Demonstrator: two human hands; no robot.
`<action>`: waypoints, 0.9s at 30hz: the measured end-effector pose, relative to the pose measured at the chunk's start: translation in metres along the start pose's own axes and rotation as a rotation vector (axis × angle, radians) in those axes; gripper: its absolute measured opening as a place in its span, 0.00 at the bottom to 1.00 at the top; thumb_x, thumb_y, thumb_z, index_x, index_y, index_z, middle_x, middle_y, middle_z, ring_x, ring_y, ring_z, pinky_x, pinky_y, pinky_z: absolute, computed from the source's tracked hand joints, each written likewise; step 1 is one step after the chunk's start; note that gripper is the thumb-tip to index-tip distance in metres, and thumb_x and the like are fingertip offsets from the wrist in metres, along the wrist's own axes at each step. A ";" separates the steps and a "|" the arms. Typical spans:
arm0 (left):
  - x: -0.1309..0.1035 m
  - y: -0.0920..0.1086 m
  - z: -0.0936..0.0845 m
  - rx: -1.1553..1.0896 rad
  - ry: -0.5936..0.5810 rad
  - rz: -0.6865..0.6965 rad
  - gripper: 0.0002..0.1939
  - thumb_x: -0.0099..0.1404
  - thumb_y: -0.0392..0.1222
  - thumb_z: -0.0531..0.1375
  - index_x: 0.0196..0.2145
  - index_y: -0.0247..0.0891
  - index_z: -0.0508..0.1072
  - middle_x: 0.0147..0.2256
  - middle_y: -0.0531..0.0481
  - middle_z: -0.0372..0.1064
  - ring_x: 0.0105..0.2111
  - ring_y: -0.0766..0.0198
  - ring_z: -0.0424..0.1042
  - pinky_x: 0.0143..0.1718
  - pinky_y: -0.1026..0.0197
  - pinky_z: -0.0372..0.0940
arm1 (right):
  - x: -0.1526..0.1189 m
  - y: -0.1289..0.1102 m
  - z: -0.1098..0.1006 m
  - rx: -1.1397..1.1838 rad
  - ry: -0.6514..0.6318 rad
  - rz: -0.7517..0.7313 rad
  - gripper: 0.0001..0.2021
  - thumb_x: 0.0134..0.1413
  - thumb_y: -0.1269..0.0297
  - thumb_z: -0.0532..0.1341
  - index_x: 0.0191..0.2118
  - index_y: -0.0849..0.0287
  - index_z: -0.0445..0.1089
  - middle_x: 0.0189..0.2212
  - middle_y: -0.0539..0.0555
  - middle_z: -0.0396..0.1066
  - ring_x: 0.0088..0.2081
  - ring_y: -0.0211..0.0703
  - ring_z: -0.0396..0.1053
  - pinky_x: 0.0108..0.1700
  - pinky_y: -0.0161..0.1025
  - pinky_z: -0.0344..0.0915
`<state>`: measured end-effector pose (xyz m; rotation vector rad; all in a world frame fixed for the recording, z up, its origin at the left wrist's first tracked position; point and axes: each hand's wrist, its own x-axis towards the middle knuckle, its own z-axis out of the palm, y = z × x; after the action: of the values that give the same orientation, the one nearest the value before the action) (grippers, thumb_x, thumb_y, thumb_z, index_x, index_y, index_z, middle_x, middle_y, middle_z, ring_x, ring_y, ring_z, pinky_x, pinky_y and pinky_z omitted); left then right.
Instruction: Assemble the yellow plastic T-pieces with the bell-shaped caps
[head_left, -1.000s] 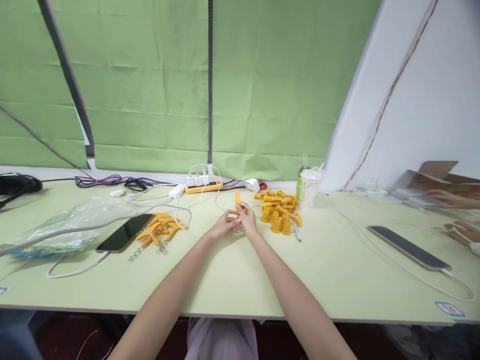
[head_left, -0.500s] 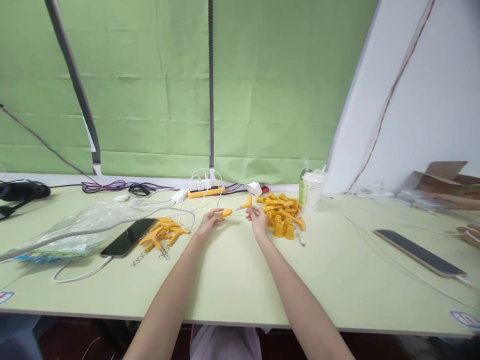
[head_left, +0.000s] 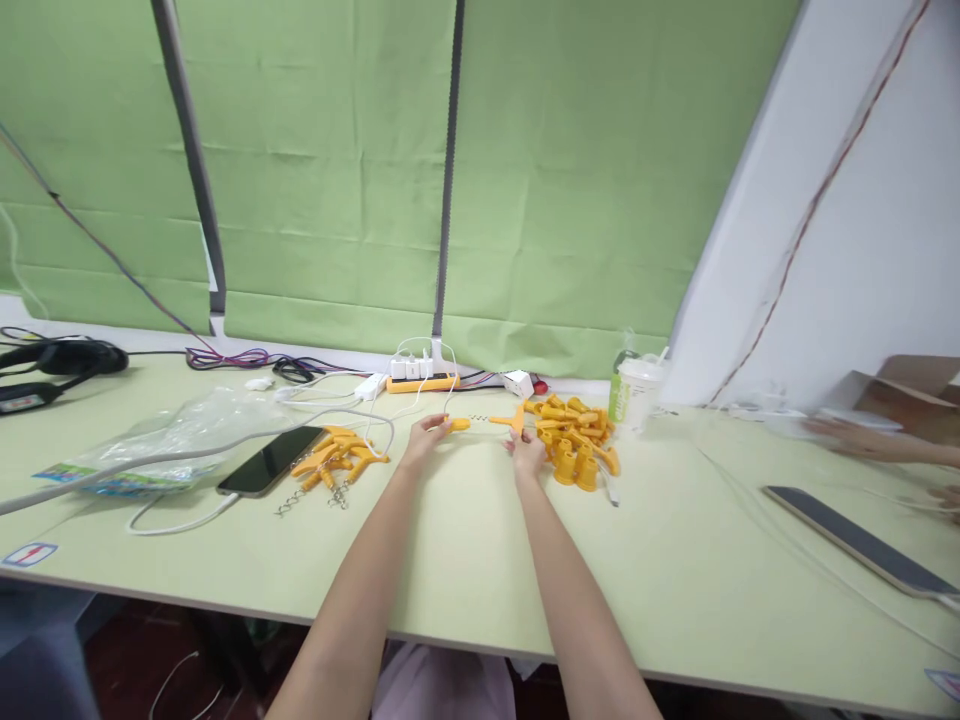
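My left hand (head_left: 427, 442) pinches a small yellow plastic piece (head_left: 457, 424), its free end pointing right. Fingers closed, my right hand (head_left: 528, 453) grips the yellow T-shaped handle of a corkscrew (head_left: 513, 419). Its metal spiral points left toward the yellow piece, with a small gap that looks apart. Left of my left arm lies a group of yellow corkscrews (head_left: 341, 458) with bare metal spirals. Beside my right hand is a heap of yellow plastic parts (head_left: 577, 425), with several cup-shaped yellow pieces (head_left: 566, 467) standing at its front.
A black phone (head_left: 271, 461), a clear plastic bag (head_left: 187, 435) and cables lie left. Behind my hands is a yellow power strip (head_left: 421, 383). A drink cup (head_left: 639, 395) stands behind the heap. Farther right are another phone (head_left: 855, 535), a cardboard box (head_left: 919, 390) and another person's hand (head_left: 862, 438).
The corkscrew has turned in my right hand and its spiral now lines up more closely with the left piece. Another person's hand has come into view at right. The camera view has shifted slightly.
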<state>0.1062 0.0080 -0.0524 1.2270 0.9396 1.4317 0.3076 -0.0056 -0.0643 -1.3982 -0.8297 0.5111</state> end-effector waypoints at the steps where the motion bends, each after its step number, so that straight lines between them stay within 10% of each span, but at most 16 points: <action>1: -0.002 0.001 0.000 -0.004 0.002 0.002 0.24 0.46 0.49 0.68 0.38 0.32 0.74 0.44 0.38 0.72 0.48 0.50 0.68 0.50 0.52 0.61 | 0.000 0.000 0.000 -0.007 0.002 0.004 0.12 0.44 0.56 0.61 0.30 0.60 0.71 0.28 0.55 0.75 0.25 0.44 0.74 0.32 0.38 0.69; 15: -0.014 0.017 0.003 0.009 -0.082 0.013 0.23 0.46 0.48 0.68 0.39 0.34 0.74 0.46 0.39 0.70 0.49 0.50 0.67 0.51 0.51 0.59 | -0.019 -0.014 -0.001 -0.102 -0.182 -0.073 0.12 0.44 0.59 0.62 0.34 0.63 0.73 0.29 0.55 0.74 0.17 0.38 0.69 0.22 0.34 0.67; 22: -0.012 0.017 -0.009 -0.044 -0.142 -0.046 0.27 0.44 0.46 0.70 0.43 0.35 0.73 0.50 0.38 0.68 0.53 0.50 0.64 0.54 0.49 0.56 | -0.031 -0.020 -0.008 -0.141 -0.289 -0.229 0.27 0.51 0.56 0.56 0.58 0.55 0.56 0.32 0.50 0.72 0.13 0.29 0.63 0.16 0.29 0.61; 27: -0.009 0.015 -0.013 -0.071 -0.196 -0.016 0.27 0.42 0.44 0.71 0.42 0.33 0.74 0.48 0.36 0.69 0.51 0.49 0.66 0.54 0.47 0.55 | -0.034 -0.021 -0.010 -0.169 -0.332 -0.262 0.19 0.51 0.51 0.54 0.48 0.54 0.61 0.30 0.47 0.71 0.12 0.29 0.61 0.14 0.28 0.57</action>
<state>0.0902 -0.0036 -0.0425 1.2780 0.7576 1.2947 0.2904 -0.0400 -0.0504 -1.3491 -1.3313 0.4847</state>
